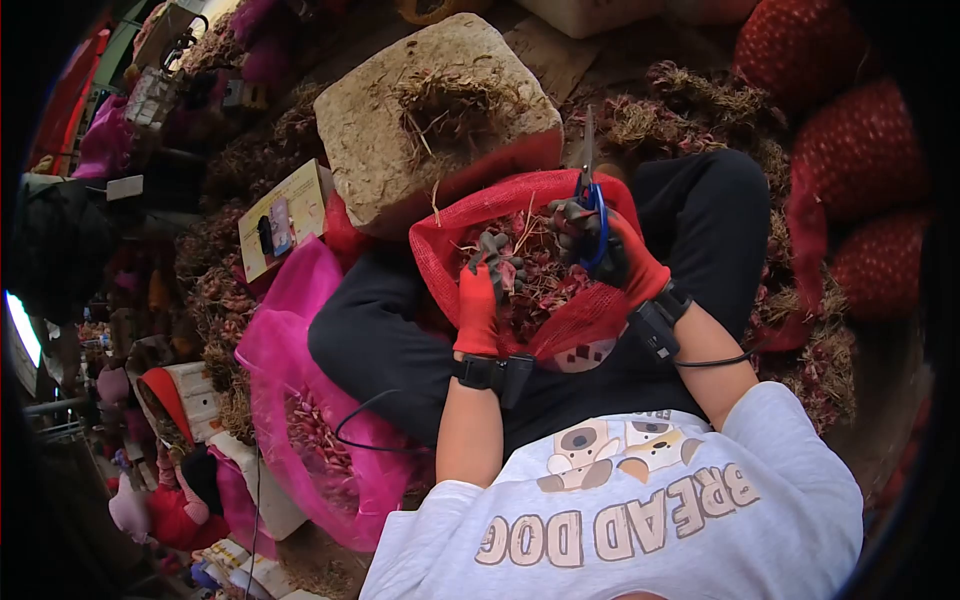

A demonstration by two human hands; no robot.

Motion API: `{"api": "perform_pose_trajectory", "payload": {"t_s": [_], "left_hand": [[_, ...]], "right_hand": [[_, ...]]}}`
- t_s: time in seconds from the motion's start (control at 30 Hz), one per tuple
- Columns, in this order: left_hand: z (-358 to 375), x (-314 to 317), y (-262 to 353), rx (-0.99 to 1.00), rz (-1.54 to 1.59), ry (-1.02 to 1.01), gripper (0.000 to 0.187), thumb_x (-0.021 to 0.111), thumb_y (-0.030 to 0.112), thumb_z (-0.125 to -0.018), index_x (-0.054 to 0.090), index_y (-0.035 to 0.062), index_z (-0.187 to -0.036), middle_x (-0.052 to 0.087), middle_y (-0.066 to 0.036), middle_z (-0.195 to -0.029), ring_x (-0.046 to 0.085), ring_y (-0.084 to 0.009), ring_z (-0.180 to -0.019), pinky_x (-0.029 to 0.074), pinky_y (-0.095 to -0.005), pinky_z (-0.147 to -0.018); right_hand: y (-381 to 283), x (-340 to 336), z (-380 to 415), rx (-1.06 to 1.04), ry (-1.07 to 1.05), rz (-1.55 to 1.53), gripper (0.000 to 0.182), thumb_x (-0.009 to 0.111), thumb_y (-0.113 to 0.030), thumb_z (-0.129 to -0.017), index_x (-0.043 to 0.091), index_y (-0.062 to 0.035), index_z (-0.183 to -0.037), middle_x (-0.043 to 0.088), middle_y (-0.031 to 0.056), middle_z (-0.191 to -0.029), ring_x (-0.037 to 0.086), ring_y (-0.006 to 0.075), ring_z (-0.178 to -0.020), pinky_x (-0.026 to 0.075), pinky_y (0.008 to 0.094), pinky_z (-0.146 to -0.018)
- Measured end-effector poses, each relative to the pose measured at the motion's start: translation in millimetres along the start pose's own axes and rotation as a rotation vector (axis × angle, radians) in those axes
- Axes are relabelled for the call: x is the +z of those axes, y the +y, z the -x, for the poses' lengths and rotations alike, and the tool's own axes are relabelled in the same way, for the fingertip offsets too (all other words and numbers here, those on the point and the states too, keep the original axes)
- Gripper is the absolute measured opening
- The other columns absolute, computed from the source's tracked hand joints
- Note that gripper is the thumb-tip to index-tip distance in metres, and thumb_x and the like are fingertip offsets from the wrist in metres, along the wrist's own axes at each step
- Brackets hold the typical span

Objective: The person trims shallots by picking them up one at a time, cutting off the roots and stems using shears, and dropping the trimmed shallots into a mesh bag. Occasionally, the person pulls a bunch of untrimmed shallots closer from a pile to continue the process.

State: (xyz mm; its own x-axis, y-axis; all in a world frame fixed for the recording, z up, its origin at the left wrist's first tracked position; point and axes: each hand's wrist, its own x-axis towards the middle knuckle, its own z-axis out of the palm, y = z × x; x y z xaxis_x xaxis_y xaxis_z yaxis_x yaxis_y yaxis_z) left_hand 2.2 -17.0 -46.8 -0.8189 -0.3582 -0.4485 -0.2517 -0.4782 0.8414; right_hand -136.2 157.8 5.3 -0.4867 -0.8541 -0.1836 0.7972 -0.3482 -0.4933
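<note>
My right hand [612, 245], in a red glove with dark grey fingers, grips a pair of scissors [598, 225] with blue handles, blades pointing up and away from me. My left hand [482, 285], gloved alike, has its fingers curled around what looks like a small pinkish shallot [510, 272]; the fingers partly hide it. Both hands are over the mouth of a red mesh sack [450, 235] in my lap. Inside the sack lie many reddish shallots [545, 290] with dry stalks.
Ahead stands a pale foam block [370, 120] with dry trimmings on top. A pink mesh bag [275, 345] holding bulbs lies at my left, near a cardboard box [262, 250]. Full red sacks [860, 150] are stacked at the right. Other people [165, 510] sit at the far left.
</note>
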Motion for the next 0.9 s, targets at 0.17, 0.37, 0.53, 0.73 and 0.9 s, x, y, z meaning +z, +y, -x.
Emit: {"api": "perform_pose_trajectory", "payload": {"t_s": [0.17,0.37,0.53,0.73,0.9], "left_hand": [[24.9,12.4,17.8,-0.070,-1.210,0.116,0.061,0.070,0.012,-0.075,0.043,0.0027,-0.129,0.062,-0.014,-0.105,0.064,-0.0313,-0.090,0.050,-0.0357,-0.076],[18.8,21.4,12.8,0.400,-0.718,0.118,0.056,0.072,0.012,-0.078,0.046,0.0023,-0.128,0.049,-0.013,-0.124,0.057,-0.0249,-0.103,0.048,-0.0336,-0.085],[25.6,45.0,23.2,0.533,-0.481,0.045,0.046,0.069,0.002,-0.078,0.054,0.0021,-0.121,0.053,-0.008,-0.118,0.055,-0.0163,-0.103,0.046,-0.0284,-0.087],[21.7,43.9,32.5,0.369,-0.195,-0.198,0.039,0.054,-0.012,-0.076,0.057,-0.0037,-0.114,0.064,-0.007,-0.105,0.061,-0.0144,-0.096,0.048,-0.0263,-0.087],[13.7,22.9,40.3,0.257,-0.016,-0.013,0.032,0.054,-0.012,-0.077,0.062,-0.0030,-0.106,0.067,-0.007,-0.100,0.063,-0.0129,-0.089,0.051,-0.0263,-0.081]], "right_hand": [[-17.6,-7.4,1.7,0.069,-0.031,-0.100,0.011,0.054,-0.021,-0.088,0.047,-0.0118,-0.089,0.045,0.0014,-0.090,0.048,0.0104,-0.074,0.044,0.0267,-0.066],[-11.3,-7.2,4.3,0.040,-0.070,-0.027,0.029,0.053,-0.020,-0.090,0.049,-0.0035,-0.114,0.053,0.0036,-0.097,0.052,0.0112,-0.076,0.045,0.0259,-0.067],[4.5,-24.7,6.5,0.149,0.066,0.010,0.033,0.054,-0.024,-0.091,0.054,-0.0013,-0.115,0.059,0.0060,-0.098,0.059,0.0143,-0.073,0.048,0.0265,-0.062],[12.8,-0.8,10.5,0.189,0.165,0.388,0.031,0.061,-0.022,-0.088,0.059,-0.0017,-0.111,0.064,0.0053,-0.082,0.062,0.0116,-0.069,0.051,0.0260,-0.058],[14.5,9.1,-11.1,-0.239,0.124,0.849,0.024,0.062,-0.012,-0.085,0.059,-0.0024,-0.107,0.063,0.0024,-0.087,0.055,0.0067,-0.076,0.046,0.0249,-0.071]]}}
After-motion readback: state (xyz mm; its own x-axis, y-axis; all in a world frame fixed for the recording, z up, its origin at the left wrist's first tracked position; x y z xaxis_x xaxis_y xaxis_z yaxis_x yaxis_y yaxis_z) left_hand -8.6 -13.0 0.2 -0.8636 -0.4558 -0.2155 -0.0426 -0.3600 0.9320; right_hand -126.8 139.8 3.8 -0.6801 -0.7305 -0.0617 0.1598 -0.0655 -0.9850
